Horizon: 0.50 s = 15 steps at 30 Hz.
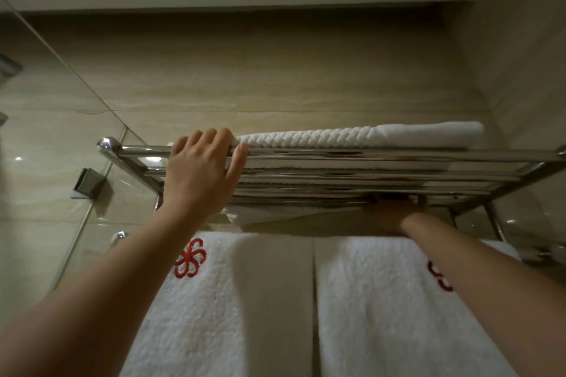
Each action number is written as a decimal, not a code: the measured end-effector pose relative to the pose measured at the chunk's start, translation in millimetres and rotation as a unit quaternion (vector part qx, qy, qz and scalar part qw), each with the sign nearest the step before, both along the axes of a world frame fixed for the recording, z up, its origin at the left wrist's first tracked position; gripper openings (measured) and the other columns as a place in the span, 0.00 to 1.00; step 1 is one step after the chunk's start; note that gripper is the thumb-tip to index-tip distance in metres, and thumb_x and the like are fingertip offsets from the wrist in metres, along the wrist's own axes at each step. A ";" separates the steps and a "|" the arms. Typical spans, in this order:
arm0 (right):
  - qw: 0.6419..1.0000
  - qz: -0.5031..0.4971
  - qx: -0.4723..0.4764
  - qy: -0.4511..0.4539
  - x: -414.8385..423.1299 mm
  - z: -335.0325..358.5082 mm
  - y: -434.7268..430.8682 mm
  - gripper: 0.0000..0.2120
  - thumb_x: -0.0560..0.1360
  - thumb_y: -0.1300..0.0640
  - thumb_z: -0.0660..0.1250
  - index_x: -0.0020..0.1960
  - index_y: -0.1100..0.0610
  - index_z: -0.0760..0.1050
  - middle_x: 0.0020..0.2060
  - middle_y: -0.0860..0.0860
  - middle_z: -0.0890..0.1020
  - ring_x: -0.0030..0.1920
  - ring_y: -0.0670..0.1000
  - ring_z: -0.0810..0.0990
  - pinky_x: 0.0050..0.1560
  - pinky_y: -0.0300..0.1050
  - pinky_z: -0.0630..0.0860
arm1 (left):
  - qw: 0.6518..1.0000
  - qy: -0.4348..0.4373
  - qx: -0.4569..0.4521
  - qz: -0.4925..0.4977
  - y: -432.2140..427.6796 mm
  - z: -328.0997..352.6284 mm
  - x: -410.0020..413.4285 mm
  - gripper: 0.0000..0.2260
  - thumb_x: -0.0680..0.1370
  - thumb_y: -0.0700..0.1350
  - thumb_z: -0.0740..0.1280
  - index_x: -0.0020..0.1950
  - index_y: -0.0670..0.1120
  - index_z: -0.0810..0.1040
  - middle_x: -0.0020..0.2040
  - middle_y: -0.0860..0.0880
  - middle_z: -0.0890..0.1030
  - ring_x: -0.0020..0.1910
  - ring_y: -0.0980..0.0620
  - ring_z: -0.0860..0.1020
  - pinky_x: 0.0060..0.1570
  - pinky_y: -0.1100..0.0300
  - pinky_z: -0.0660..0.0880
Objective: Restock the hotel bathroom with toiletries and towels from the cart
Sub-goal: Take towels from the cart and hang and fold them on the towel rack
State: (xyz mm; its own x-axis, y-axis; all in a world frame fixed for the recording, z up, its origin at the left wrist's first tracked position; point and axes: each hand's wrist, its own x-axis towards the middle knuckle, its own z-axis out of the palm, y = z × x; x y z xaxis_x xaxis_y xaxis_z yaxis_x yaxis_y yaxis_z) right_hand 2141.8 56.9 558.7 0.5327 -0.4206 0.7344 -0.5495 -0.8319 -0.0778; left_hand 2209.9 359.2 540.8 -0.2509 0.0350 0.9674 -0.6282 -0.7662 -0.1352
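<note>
A folded white towel [352,136] with a woven border lies flat on top of the chrome towel rack [382,159] fixed to the beige tiled wall. My left hand [199,168] is at the towel's left end, fingers curled over its edge and thumb against the front rail. Underneath the shelf, my right hand [395,217] reaches up; its fingers are largely hidden behind the bars. Two white towels with red embroidered emblems, one on the left [214,300] and one on the right [382,300], hang side by side below the rack.
A glass shower panel [55,119] with a metal clamp [87,184] stands at the left, close to the rack's end. The side wall closes in on the right. A ceiling ledge runs above the tiled wall.
</note>
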 end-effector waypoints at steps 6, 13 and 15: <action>0.997 0.000 0.024 -0.075 7.0 5.0 7.5 0.38 0.73 0.32 0.56 0.76 0.49 0.50 0.75 0.57 0.56 0.74 0.61 0.55 0.73 0.62 0.48 | 1.000 0.009 0.012 0.004 1.3 0.6 -1.1 0.25 0.77 0.60 0.42 0.48 0.44 0.72 0.42 0.46 0.76 0.42 0.47 0.72 0.49 0.51 0.69; 0.999 0.033 -0.031 -0.017 -11.8 2.8 -2.6 0.30 0.75 0.36 0.57 0.72 0.49 0.61 0.69 0.56 0.66 0.69 0.59 0.64 0.69 0.55 0.61 | 1.000 0.008 0.002 0.013 -0.9 1.2 -1.4 0.25 0.77 0.59 0.43 0.48 0.44 0.73 0.42 0.45 0.76 0.42 0.46 0.73 0.48 0.51 0.69; 0.994 0.107 0.019 -0.007 -17.5 2.2 4.6 0.26 0.76 0.40 0.59 0.70 0.51 0.63 0.68 0.55 0.68 0.66 0.57 0.68 0.66 0.53 0.64 | 1.000 0.012 -0.001 0.015 -1.1 1.7 -1.6 0.25 0.77 0.59 0.43 0.48 0.43 0.73 0.41 0.45 0.76 0.41 0.46 0.73 0.48 0.51 0.69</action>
